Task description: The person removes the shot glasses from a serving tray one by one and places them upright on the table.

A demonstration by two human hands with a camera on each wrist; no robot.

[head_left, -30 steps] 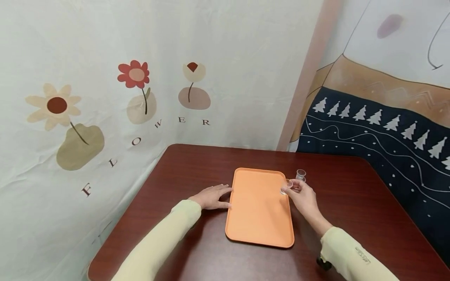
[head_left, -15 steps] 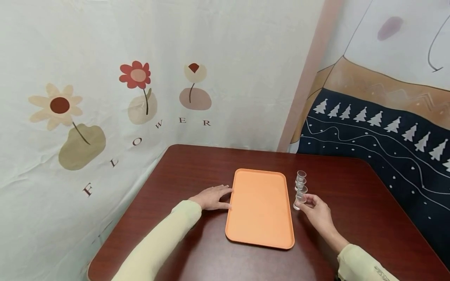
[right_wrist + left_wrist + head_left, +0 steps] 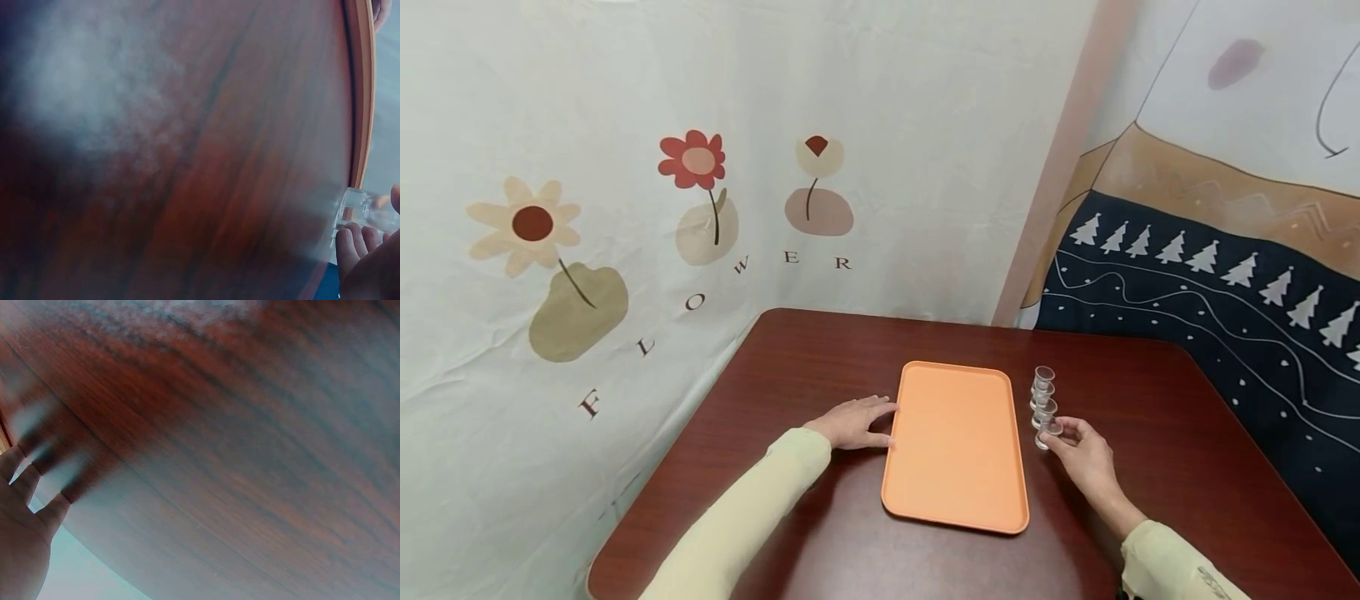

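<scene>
In the head view my right hand [image 3: 1086, 460] pinches a small clear glass [image 3: 1047, 435] between thumb and fingers, close to the table right of the orange tray [image 3: 955, 446]. Just beyond it, several more clear glasses [image 3: 1043, 410] stand in a row along the tray's right side. The right wrist view has the held glass [image 3: 362, 209] at its right edge, with the fingers [image 3: 356, 240] against it. My left hand [image 3: 853, 423] lies at the tray's left edge, fingers stretched out and touching the rim. In the left wrist view that hand [image 3: 22, 531] is partly cut off.
The dark red wooden table [image 3: 790, 533] has rounded corners. A white flower-printed cloth [image 3: 910, 167] hangs behind and to the left. At the right hangs a patterned cloth [image 3: 1187, 308] with printed trees.
My right hand has brought the glass from over the tray's right edge to the near end of the row, then shifted it slightly right. The left hand has stayed at the tray.
</scene>
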